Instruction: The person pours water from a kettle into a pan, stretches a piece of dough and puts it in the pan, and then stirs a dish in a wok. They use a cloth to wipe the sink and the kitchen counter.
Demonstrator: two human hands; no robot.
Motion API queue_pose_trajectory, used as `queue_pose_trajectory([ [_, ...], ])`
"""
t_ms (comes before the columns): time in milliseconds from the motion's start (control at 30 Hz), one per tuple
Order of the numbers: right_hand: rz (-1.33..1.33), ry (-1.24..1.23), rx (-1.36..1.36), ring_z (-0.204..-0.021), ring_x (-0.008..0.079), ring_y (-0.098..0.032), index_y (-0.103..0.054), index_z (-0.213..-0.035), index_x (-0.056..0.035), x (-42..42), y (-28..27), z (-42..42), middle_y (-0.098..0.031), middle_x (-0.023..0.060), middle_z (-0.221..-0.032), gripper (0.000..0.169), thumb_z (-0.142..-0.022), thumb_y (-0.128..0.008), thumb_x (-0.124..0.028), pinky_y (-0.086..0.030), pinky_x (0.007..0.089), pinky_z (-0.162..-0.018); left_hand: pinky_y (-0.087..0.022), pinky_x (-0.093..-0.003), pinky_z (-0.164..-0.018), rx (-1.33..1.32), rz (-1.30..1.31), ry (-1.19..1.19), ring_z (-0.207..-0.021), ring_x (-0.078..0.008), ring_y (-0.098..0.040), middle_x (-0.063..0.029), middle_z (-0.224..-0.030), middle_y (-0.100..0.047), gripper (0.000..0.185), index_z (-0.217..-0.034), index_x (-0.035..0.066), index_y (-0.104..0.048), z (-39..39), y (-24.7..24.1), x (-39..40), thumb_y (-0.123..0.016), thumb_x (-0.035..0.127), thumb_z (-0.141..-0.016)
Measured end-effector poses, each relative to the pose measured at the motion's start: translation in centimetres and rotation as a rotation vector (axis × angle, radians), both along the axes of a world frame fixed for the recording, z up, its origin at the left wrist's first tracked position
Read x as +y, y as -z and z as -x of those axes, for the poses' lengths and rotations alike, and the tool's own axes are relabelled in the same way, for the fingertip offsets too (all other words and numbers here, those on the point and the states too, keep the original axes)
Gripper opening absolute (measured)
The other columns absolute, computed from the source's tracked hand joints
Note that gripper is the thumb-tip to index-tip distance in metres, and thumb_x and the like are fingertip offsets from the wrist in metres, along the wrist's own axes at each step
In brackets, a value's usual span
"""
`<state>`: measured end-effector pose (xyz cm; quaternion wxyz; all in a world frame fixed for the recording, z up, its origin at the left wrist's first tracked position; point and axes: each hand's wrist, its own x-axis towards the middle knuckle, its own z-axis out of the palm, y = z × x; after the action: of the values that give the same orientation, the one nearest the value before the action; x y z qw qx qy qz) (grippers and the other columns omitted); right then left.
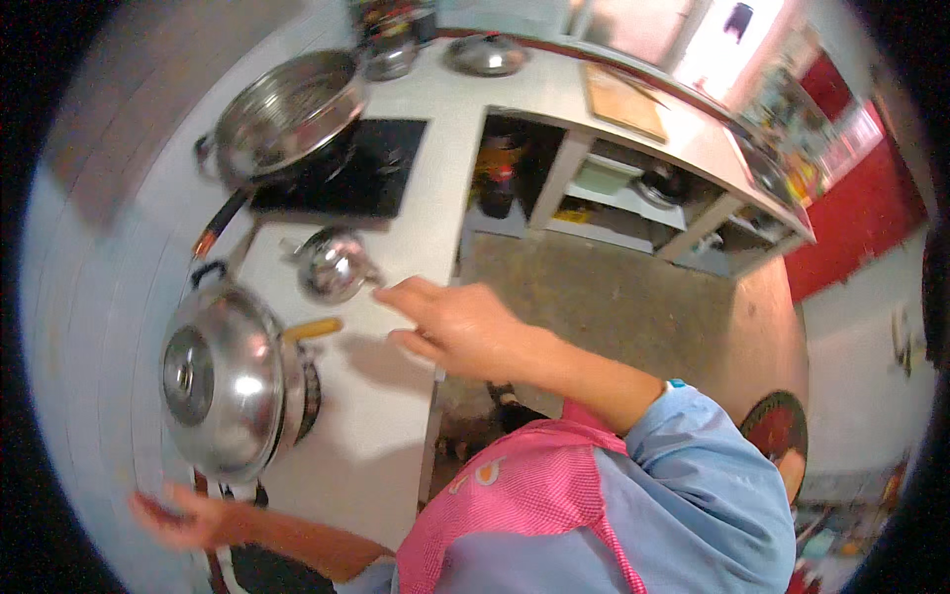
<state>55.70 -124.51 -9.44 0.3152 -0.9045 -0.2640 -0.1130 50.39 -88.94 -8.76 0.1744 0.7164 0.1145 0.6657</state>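
My right hand (460,327) is held over the counter's front edge, its fingers and thumb apart with nothing between them. Its fingertips come close to the near side of a small shiny metal pot (334,266); whether they touch it I cannot tell. Blurred and at the lower left, my left hand (185,516) has spread fingers and no visible load. It is just below a large steel pan with a domed lid (241,386), which has a see-through window and a knob. A yellowish handle (313,328) sticks out beside that lid.
Behind the small pot, a wide steel steamer pan (289,119) sits on a black cooktop (386,167). The white counter (364,431) turns right at the back, carrying a metal lid (486,56) and a wooden cutting board (623,102). Open shelves (605,178) hold pots below.
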Motion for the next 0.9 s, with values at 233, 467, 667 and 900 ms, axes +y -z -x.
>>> queue_pose_trajectory([
  [233, -0.019, 0.021, -0.024, -0.077, 0.0328, -0.061, -0.048, -0.121, -0.0053, -8.0, -0.3, 2.9, -0.056, 0.0115, -0.105, 0.04, -0.085, -0.058, -0.021, -0.052, 0.0417, -0.06, -0.039, -0.0405, -0.1, 0.04, -0.275, 0.184, -0.12, -0.0307, -0.047, -0.0192, -0.131, -0.045, 0.033, -0.122, -0.004, -0.048, -0.9, -1.9, -13.3, -0.05, 0.011, -0.093],
  [467, -0.069, 0.162, -0.048, -0.08, 0.0344, -0.06, -0.05, -0.108, -0.0034, -24.4, 0.5, 7.2, -0.055, 0.0142, -0.092, 0.031, -0.084, -0.059, -0.021, -0.051, 0.044, -0.061, -0.036, -0.0404, -0.103, 0.162, -0.113, 0.561, -0.124, -0.03, -0.041, -0.0192, -0.135, -0.038, 0.035, -0.124, -0.005, -0.045, -0.7, -0.1, -30.9, -0.049, 0.008, -0.092],
  [667, -0.018, 0.396, -0.116, -0.082, 0.0327, -0.06, -0.052, -0.098, -0.0033, -40.2, -0.2, 13.3, -0.054, 0.0132, -0.092, 0.024, -0.085, -0.059, -0.021, -0.051, 0.0425, -0.061, -0.033, -0.0408, -0.103, 0.092, -0.142, 0.862, -0.123, -0.0297, -0.041, -0.0185, -0.133, -0.04, 0.032, -0.121, -0.005, -0.048, -1.2, -1.0, -49.4, -0.049, 0.005, -0.09],
  [900, 0.01, 0.84, -0.092, -0.085, 0.0296, -0.06, -0.054, -0.097, -0.0056, -55.0, -0.7, 24.2, -0.055, 0.0097, -0.099, 0.021, -0.087, -0.056, -0.024, -0.051, 0.0414, -0.065, -0.032, -0.0411, -0.103, 0.074, -0.206, 1.321, -0.122, -0.0291, -0.043, -0.0175, -0.133, -0.041, 0.034, -0.121, -0.004, -0.048, -1.3, -2.2, -70.2, -0.049, 0.002, -0.088],
])
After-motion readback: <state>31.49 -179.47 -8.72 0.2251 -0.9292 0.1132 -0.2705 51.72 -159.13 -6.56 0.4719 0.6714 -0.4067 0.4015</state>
